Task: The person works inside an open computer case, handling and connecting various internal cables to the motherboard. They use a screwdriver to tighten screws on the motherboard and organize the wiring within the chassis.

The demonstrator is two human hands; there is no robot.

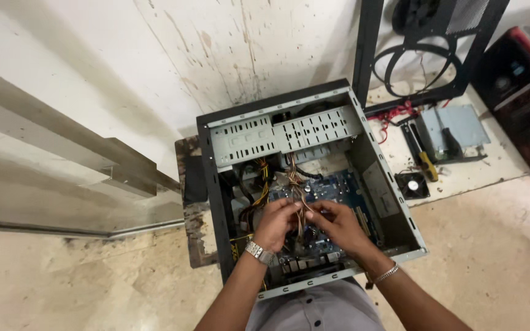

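An open grey metal computer case (375, 184) lies on its side on the pale stone floor (498, 245), its long axis running from the person towards the stained white wall (216, 43), tilted a little to the right. Inside, one blue motherboard (345, 187) lies flat on the case bottom. A bundle of orange, yellow and black wires (295, 181) runs from the drive cage end down towards the person, its long axis roughly along the case.

Both hands meet over the motherboard. The left hand (277, 222), with a silver wristwatch (259, 252), has its fingers curled closed around the lower end of the wire bundle. The right hand (338, 225), wearing a thin silver bracelet (386, 273), pinches the same wires from the other side, fingers bent and touching the left hand's.

Right of the case lie one small black fan (412, 184), one yellow-handled screwdriver (423, 160), one black-handled screwdriver (449, 140), one grey metal plate (464, 122) and one black side panel (424, 43) leaning upright.
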